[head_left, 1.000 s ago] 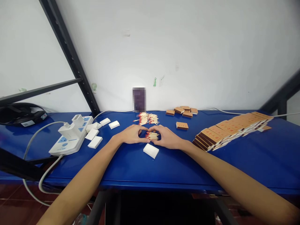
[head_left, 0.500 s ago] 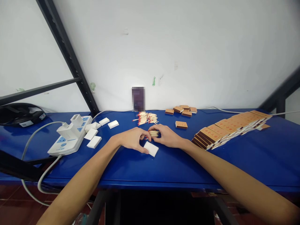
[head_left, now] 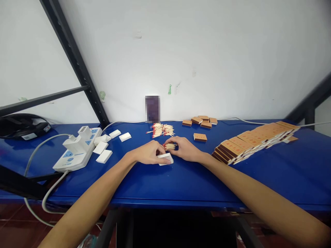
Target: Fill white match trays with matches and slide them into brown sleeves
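My left hand [head_left: 150,153] grips a white matchbox tray [head_left: 166,157], which is tilted up, with the thumb along its near side. Just beyond the tray, my right hand [head_left: 184,148] closes its fingers around a small bundle of matches [head_left: 170,146], their red heads toward the left. A larger pile of loose matches [head_left: 162,130] with red heads lies behind both hands on the blue table [head_left: 196,186]. Whether my left fingertips touch the bundle is hidden.
Several white trays [head_left: 104,156] lie to the left beside a power strip [head_left: 77,150] with plugs and cables. On the right stand overlapping rows of matchboxes [head_left: 254,137]. More matchboxes [head_left: 200,137] lie behind my right hand. A dark pixelated rectangle [head_left: 152,109] leans at the wall.
My left hand has taken hold of the white tray, which lay flat before, and tilted it up close to the match bundle. My right hand has barely moved.
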`<control>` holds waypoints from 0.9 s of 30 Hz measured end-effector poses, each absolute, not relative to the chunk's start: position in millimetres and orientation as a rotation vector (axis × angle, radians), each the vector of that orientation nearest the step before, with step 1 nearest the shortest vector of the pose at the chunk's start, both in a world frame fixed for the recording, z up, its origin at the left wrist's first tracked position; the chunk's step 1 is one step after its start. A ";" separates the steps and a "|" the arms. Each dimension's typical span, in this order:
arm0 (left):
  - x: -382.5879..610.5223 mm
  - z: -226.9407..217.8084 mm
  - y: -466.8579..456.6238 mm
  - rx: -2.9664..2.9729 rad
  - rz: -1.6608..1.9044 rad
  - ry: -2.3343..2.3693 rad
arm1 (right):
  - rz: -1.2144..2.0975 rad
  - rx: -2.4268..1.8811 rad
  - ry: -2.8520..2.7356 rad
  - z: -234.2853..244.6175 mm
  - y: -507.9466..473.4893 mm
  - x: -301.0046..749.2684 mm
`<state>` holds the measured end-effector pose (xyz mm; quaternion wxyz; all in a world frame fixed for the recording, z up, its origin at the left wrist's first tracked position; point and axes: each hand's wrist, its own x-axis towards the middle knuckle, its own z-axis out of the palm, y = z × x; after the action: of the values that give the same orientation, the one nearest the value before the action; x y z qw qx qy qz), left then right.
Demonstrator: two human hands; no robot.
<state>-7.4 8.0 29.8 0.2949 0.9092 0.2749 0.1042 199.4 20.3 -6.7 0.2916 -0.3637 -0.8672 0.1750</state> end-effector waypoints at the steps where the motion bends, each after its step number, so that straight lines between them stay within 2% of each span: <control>1: -7.4 29.5 8.4 2.416 0.278 0.727 | 0.465 -0.966 -2.309 -6.8 20.5 199.6; 7: -5.0 25.0 11.4 2.384 0.319 0.760 | 0.479 -0.955 -2.306 -6.9 21.3 200.5; 20: -13.6 13.1 28.3 2.414 1.040 0.933 | 0.449 -0.926 -2.273 -10.5 22.1 199.5; 27: -19.8 3.2 45.2 2.440 0.779 1.125 | 0.442 -0.902 -2.270 -12.4 23.3 200.1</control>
<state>-19.8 45.2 3.2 0.1710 0.8594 0.3962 0.2743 200.1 23.3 -12.4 0.3234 -0.3439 -0.8653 0.1685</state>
